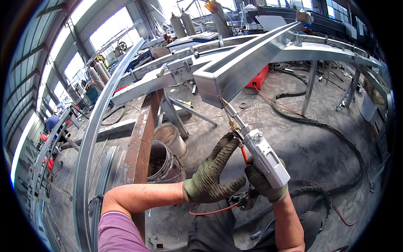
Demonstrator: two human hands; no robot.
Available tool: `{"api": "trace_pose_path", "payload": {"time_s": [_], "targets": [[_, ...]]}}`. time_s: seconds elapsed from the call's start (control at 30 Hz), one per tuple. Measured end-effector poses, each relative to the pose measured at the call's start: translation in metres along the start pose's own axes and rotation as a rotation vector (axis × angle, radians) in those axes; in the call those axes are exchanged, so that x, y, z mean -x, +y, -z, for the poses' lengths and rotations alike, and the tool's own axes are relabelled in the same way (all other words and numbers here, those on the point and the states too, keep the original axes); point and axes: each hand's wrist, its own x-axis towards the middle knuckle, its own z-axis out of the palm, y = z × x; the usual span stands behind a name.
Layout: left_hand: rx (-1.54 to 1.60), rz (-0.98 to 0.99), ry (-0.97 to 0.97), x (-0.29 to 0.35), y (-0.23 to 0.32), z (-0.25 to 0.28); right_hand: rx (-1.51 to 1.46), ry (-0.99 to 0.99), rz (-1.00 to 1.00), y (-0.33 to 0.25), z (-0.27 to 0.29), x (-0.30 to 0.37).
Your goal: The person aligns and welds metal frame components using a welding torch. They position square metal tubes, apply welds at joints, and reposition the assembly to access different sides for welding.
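Observation:
My right hand point(265, 185), in a dark green work glove, is closed round the grip of a handheld welding gun point(264, 155) with a pale rectangular body and a tapered metal nozzle. The nozzle tip meets or nearly meets the lower corner of a shiny metal box-section frame point(210, 88). My gloved left hand point(213, 172) is open, thumb apart from the fingers. Its fingertips reach up beside the brass fitting point(232, 124) at the gun's neck; whether they touch it I cannot tell. An orange hose point(244, 155) runs down from that fitting between my hands.
A rusty steel beam point(142, 138) stands left of my arm, beside a dark bucket point(161, 161) and a pale bucket point(171, 138). Long metal profiles point(90, 147) run along the left. Thick hoses point(310, 122) curve over the floor at right, near a red box point(258, 77).

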Motion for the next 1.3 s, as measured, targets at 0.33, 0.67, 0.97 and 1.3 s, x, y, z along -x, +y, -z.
{"api": "trace_pose_path", "payload": {"time_s": [0.33, 0.67, 0.97, 1.3], "targets": [[0.020, 0.019, 0.005, -0.002, 0.002, 0.003, -0.049, -0.012, -0.124, -0.014, -0.001, -0.004], [-0.040, -0.004, -0.002, -0.002, 0.003, 0.003, -0.057, -0.034, -0.159, -0.017, 0.000, -0.004], [-0.074, -0.012, -0.010, -0.001, 0.000, 0.003, -0.083, -0.037, -0.236, -0.023, -0.004, -0.003], [-0.073, -0.008, -0.021, -0.006, 0.003, 0.002, -0.037, -0.030, -0.141, -0.015, 0.001, -0.001]]}}
